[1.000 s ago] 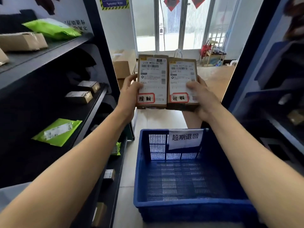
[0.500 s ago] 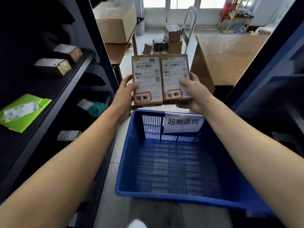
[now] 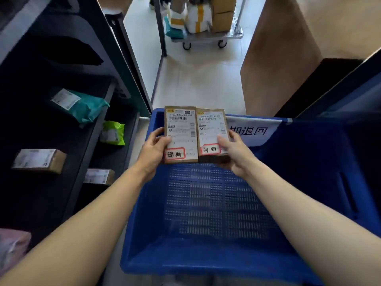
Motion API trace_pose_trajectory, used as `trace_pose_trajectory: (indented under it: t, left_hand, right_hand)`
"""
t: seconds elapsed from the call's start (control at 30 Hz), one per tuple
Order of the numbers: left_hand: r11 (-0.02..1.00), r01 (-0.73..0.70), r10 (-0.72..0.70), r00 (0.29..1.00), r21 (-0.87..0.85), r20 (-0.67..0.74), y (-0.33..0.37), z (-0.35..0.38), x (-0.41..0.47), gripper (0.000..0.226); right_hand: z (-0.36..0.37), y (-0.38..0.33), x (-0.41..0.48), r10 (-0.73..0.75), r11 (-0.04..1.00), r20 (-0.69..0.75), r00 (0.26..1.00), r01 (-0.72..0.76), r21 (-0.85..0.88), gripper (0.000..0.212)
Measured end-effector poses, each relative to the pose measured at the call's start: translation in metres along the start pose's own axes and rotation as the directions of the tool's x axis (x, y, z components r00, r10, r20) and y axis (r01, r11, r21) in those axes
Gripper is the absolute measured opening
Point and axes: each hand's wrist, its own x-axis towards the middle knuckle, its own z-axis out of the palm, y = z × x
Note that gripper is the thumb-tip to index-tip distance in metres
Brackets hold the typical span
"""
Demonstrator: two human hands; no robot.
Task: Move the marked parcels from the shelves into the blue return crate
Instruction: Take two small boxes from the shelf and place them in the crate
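Note:
Two small brown parcels, each with a white shipping label and a red-framed mark, hang side by side over the far end of the blue crate [image 3: 305,182]. My left hand [image 3: 152,151] grips the left parcel [image 3: 180,134] by its left edge, thumb on the label. The right parcel [image 3: 211,133] is held by my right hand [image 3: 235,155], thumb on top and fingers underneath. The crate stands on the floor with a slatted bottom that holds nothing. A white paper sign [image 3: 253,131] hangs on its far wall.
Dark shelves [image 3: 97,129] on the left carry a teal bag [image 3: 82,104], a green bag [image 3: 113,133] and small brown boxes [image 3: 39,161]. A loaded trolley [image 3: 206,36] stands far ahead on the tiled floor. A brown counter side [image 3: 274,65] rises at the right.
Both hands have come down with the two parcels, from chest height to just above the crate's far end. My view has tilted downward, so the crate fills more of the frame.

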Motion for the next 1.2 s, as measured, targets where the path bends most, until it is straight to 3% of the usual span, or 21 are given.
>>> trace_pose_trajectory:
  t: [0.17,0.43,0.73,0.97,1.2]
  left_hand:
    - [0.982,0.190,-0.190,0.982,0.019,-0.006,-0.107,-0.013,0.078,0.050]
    - [0.916,0.401,-0.400,0.915,-0.005,0.055,-0.248,-0.018,0.185,0.047]
    - [0.909,0.416,-0.416,0.907,-0.008,-0.071,-0.360,-0.020,0.262,0.045]
    - [0.931,0.363,-0.361,0.917,-0.020,-0.170,-0.408,-0.017,0.315,0.043]
    - [0.925,0.377,-0.379,0.902,-0.048,-0.206,-0.434,-0.011,0.340,0.050]
  right_hand:
    - [-0.010,0.096,0.095,0.171,0.984,-0.034,0.985,-0.168,0.064,0.044]
    - [-0.028,0.223,0.236,0.245,0.969,-0.109,0.963,-0.242,0.041,0.052]
    - [-0.032,0.315,0.335,0.264,0.962,-0.139,0.955,-0.270,-0.032,0.060]
    - [-0.030,0.342,0.395,0.259,0.963,-0.214,0.942,-0.269,-0.018,0.054]
    - [-0.014,0.363,0.429,0.184,0.973,-0.108,0.977,-0.197,-0.122,0.041]
